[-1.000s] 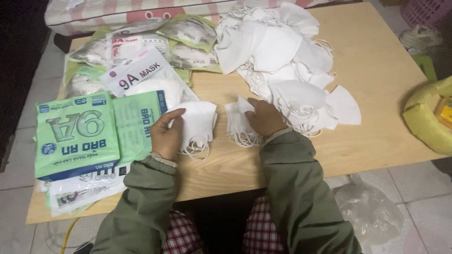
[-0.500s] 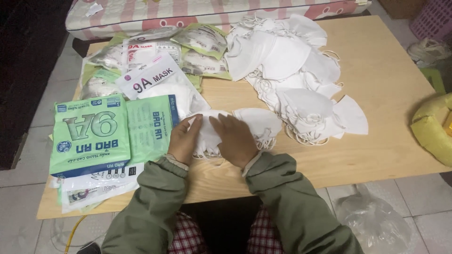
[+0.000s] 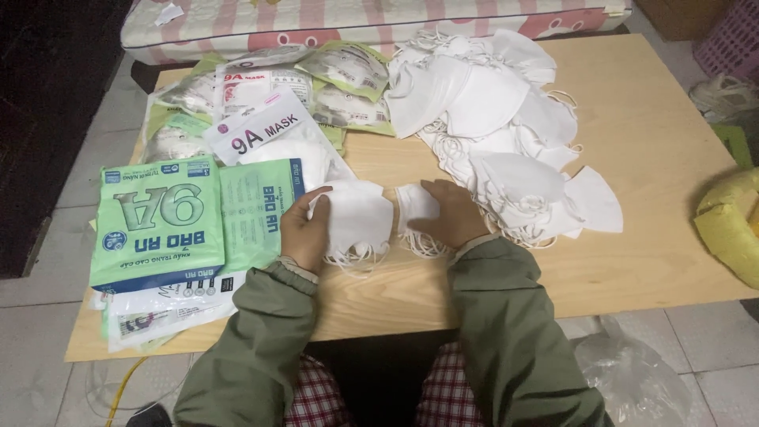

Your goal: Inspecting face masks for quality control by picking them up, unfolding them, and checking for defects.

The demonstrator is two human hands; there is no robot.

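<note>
On a low wooden table (image 3: 656,261) my left hand (image 3: 304,229) holds the left edge of a small stack of folded white face masks (image 3: 356,221), their ear loops trailing toward me. My right hand (image 3: 451,212) rests flat on another white mask (image 3: 413,207) just to the right of that stack, fingers spread over it. Both arms wear olive green sleeves. A big loose pile of white masks (image 3: 490,119) lies right behind my right hand.
Green and white mask boxes (image 3: 158,221) lie flat at the table's left, with several sealed mask packets (image 3: 261,87) behind them. A yellow bag (image 3: 731,225) sits off the table's right edge, a clear plastic bag (image 3: 632,379) on the tiled floor, a mattress edge (image 3: 356,20) behind.
My hands came together over the stack, then parted again; the right hand now presses a separate mask beside the stack under my left hand.
</note>
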